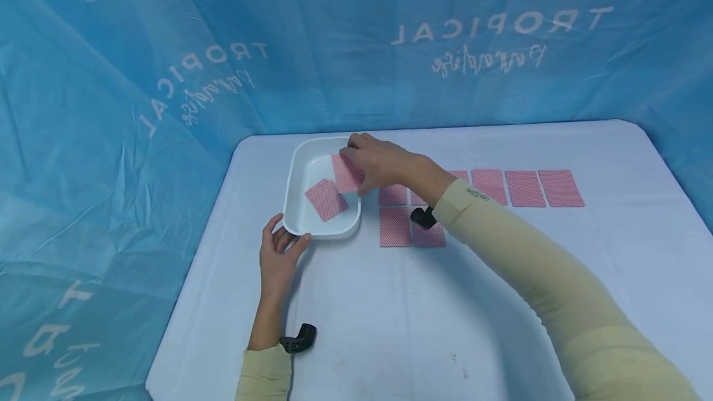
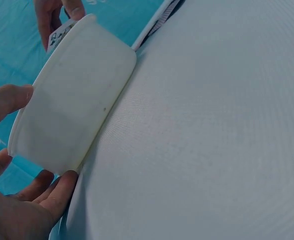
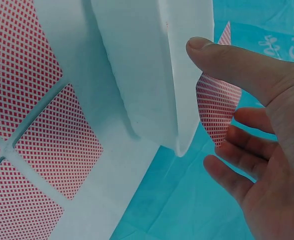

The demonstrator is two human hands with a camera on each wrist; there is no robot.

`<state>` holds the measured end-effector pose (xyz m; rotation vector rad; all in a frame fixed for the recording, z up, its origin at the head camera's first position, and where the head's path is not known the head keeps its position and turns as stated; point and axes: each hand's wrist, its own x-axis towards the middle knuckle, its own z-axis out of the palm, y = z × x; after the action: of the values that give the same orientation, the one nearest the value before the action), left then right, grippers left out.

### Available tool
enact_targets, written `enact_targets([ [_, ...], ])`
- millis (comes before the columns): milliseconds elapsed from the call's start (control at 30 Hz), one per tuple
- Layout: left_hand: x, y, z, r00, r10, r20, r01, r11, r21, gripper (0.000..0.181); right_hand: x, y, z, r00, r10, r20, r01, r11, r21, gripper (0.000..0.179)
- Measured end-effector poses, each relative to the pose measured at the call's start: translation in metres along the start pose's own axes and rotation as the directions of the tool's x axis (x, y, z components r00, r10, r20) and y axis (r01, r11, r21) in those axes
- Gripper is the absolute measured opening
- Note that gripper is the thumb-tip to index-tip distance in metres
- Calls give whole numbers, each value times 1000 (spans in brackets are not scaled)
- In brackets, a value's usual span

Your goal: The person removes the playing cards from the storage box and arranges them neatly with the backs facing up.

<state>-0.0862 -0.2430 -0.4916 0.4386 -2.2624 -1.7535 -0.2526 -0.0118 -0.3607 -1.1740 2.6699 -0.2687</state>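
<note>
A white plastic tub (image 1: 295, 203) stands on the table, with red-and-white patterned playing cards (image 1: 326, 200) lying face down in it. My left hand (image 1: 280, 258) grips the tub's near left corner. In the left wrist view the thumb (image 2: 12, 100) touches the rim and the other fingers reach round the wall below. Over the tub's right rim, my right hand (image 1: 379, 161) holds a playing card (image 1: 345, 173) between thumb and fingers, back side up. From the right wrist, that card (image 3: 218, 102) appears slightly bent.
Right of the tub, several more playing cards (image 1: 525, 189) lie face down in two rows, partly hidden under my right forearm. A white cloth covers the table (image 1: 401, 314). Blue printed sheets (image 1: 334, 48) hang behind and at the left.
</note>
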Motion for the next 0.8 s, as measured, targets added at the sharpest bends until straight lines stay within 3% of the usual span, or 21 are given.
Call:
enact_targets([
  [800, 1, -1, 0, 1000, 9, 7, -9, 1000, -19, 74, -33, 20, 13, 1000, 23, -8, -23, 999, -33, 90],
])
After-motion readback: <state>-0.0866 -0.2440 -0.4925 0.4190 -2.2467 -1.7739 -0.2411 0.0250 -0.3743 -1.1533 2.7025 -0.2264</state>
